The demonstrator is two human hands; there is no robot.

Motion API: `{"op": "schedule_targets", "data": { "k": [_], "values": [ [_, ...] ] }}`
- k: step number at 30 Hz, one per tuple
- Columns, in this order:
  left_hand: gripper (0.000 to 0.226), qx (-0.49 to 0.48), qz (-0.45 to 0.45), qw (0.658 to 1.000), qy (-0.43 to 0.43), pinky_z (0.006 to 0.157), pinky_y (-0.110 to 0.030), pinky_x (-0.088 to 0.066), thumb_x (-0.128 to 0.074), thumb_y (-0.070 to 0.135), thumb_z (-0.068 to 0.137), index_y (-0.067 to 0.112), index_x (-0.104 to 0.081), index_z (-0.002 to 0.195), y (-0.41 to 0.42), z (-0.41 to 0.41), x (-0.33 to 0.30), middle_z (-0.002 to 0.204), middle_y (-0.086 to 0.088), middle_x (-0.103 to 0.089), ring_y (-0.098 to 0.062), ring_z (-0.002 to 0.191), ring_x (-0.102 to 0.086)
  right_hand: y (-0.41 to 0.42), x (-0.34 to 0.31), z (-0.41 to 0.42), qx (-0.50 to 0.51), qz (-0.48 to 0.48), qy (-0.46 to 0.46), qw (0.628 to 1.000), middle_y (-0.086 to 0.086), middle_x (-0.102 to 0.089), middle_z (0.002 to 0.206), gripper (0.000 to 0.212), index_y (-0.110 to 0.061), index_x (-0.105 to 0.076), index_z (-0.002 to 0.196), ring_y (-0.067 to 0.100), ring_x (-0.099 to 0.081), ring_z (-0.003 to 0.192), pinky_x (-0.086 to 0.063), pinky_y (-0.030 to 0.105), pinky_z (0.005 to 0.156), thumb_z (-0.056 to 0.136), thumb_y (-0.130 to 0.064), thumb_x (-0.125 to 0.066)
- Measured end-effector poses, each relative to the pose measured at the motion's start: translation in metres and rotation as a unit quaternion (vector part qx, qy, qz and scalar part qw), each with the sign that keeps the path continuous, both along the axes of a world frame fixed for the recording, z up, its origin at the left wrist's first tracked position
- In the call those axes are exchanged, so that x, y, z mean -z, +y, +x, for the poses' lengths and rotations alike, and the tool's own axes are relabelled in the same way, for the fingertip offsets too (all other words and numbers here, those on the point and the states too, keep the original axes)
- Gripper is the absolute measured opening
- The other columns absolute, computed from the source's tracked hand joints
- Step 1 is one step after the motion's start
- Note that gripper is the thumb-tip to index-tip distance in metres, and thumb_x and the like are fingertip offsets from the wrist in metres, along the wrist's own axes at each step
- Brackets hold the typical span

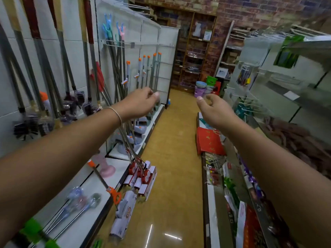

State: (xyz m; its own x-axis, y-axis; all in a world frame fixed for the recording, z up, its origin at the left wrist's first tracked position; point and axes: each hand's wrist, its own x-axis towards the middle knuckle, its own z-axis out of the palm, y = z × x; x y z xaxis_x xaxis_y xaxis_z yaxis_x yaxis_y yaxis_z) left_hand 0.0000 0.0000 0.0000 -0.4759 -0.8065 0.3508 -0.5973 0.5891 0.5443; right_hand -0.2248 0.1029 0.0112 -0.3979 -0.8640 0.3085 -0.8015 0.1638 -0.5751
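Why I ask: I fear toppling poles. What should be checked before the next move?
1. Right hand empty: ok, fingers open in the air.
2. Left hand free of the orange-capped poles: cannot tell, its fingertips overlap them.
3. Leaning poles out of the way: not ok, they slant across right beneath the left wrist.
4. Aisle floor free ahead: ok, up to the stacked buckets.
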Motion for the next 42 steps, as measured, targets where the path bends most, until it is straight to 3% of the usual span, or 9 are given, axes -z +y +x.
{"op": "schedule_targets", "data": {
  "k": [4,12,24,28,31,35,37,39,42],
  "values": [
    [0.039,-0.026,0.006,0.999,-0.017,0.062,-0.032,-0.037,-0.031,0.048,0.101,0.014,-0.051,0.108,-0.008,-0.023,-0.001,0.085,-0.001,-0.052,-0.013,0.073,-0.047,-0.024,0.001,-0.038,0.000,0.025,-0.004,1.000,0.011,-0.046,0.149,0.068,-0.016,-0.037,0.149,0.030,-0.045,0.134,-0.041,0.044,0.105,0.097,-0.059,-0.039],
    [0.038,-0.090,-0.013,0.995,-0.035,0.066,-0.032,-0.034,-0.031,0.047,0.101,0.014,-0.051,0.102,-0.027,-0.033,0.007,0.089,-0.004,-0.053,-0.019,0.080,-0.049,-0.083,0.016,-0.065,-0.067,0.012,-0.051,0.996,0.011,-0.048,0.146,0.066,-0.014,-0.040,0.146,0.031,-0.048,0.129,-0.044,0.038,0.094,0.096,-0.058,-0.042],
    [0.044,-0.134,-0.012,0.990,-0.048,0.076,-0.042,-0.050,-0.031,0.047,0.101,0.011,-0.055,0.109,-0.100,0.014,0.010,0.090,-0.010,-0.061,-0.027,0.082,-0.058,-0.170,0.011,-0.019,-0.122,0.014,-0.056,0.991,0.011,-0.049,0.143,0.062,-0.015,-0.040,0.145,0.029,-0.052,0.123,-0.049,0.039,0.089,0.097,-0.053,-0.046],
    [0.040,-0.139,-0.022,0.990,-0.029,0.059,-0.032,-0.038,-0.032,0.046,0.101,0.013,-0.053,0.100,-0.129,0.039,0.018,0.080,-0.004,-0.057,-0.018,0.071,-0.052,-0.200,0.014,0.003,-0.144,0.014,-0.048,0.988,0.008,-0.058,0.127,0.059,-0.015,-0.044,0.141,0.017,-0.058,0.091,-0.050,0.033,0.067,0.096,-0.054,-0.047],
    [0.039,-0.161,-0.006,0.987,-0.002,0.055,-0.029,-0.037,-0.033,0.049,0.100,0.016,-0.053,0.099,-0.142,0.067,0.038,0.078,-0.001,-0.058,-0.018,0.070,-0.056,-0.226,0.029,0.031,-0.165,0.027,-0.035,0.985,0.006,-0.060,0.118,0.055,-0.011,-0.052,0.133,0.022,-0.058,0.098,-0.052,0.038,0.078,0.097,-0.052,-0.047],
    [0.044,-0.216,0.027,0.976,-0.012,0.066,-0.032,-0.040,-0.032,0.050,0.100,0.014,-0.056,0.108,-0.154,0.117,0.069,0.095,-0.004,-0.061,-0.022,0.084,-0.057,-0.260,0.049,0.078,-0.221,0.056,-0.010,0.974,0.004,-0.054,0.072,0.043,-0.008,-0.061,0.093,0.020,-0.052,0.066,-0.039,0.032,0.058,0.099,-0.048,-0.046],
    [0.041,-0.256,0.033,0.966,-0.015,0.058,-0.031,-0.034,-0.033,0.050,0.099,0.016,-0.055,0.099,-0.159,0.144,0.080,0.088,-0.004,-0.059,-0.018,0.077,-0.055,-0.277,0.055,0.103,-0.260,0.064,-0.002,0.963,0.004,-0.044,0.062,0.044,-0.009,-0.053,0.078,0.021,-0.042,0.055,-0.032,0.031,0.054,0.100,-0.046,-0.046],
    [0.041,-0.298,0.037,0.954,-0.019,0.056,-0.031,-0.033,-0.034,0.049,0.099,0.016,-0.056,0.095,-0.164,0.169,0.090,0.085,-0.006,-0.060,-0.022,0.078,-0.056,-0.293,0.061,0.129,-0.298,0.072,-0.001,0.952,0.008,-0.052,0.066,0.043,-0.005,-0.058,0.085,0.025,-0.049,0.061,-0.037,0.033,0.056,0.100,-0.044,-0.047],
    [0.043,-0.350,0.055,0.935,-0.023,0.073,-0.036,-0.045,-0.036,0.048,0.098,0.012,-0.058,0.100,-0.167,0.199,0.108,0.098,-0.011,-0.065,-0.032,0.093,-0.060,-0.319,0.076,0.167,-0.345,0.073,0.020,0.936,0.023,-0.068,0.084,0.049,0.005,-0.068,0.095,0.037,-0.063,0.083,-0.051,0.042,0.074,0.099,-0.041,-0.050]
  ]
}}
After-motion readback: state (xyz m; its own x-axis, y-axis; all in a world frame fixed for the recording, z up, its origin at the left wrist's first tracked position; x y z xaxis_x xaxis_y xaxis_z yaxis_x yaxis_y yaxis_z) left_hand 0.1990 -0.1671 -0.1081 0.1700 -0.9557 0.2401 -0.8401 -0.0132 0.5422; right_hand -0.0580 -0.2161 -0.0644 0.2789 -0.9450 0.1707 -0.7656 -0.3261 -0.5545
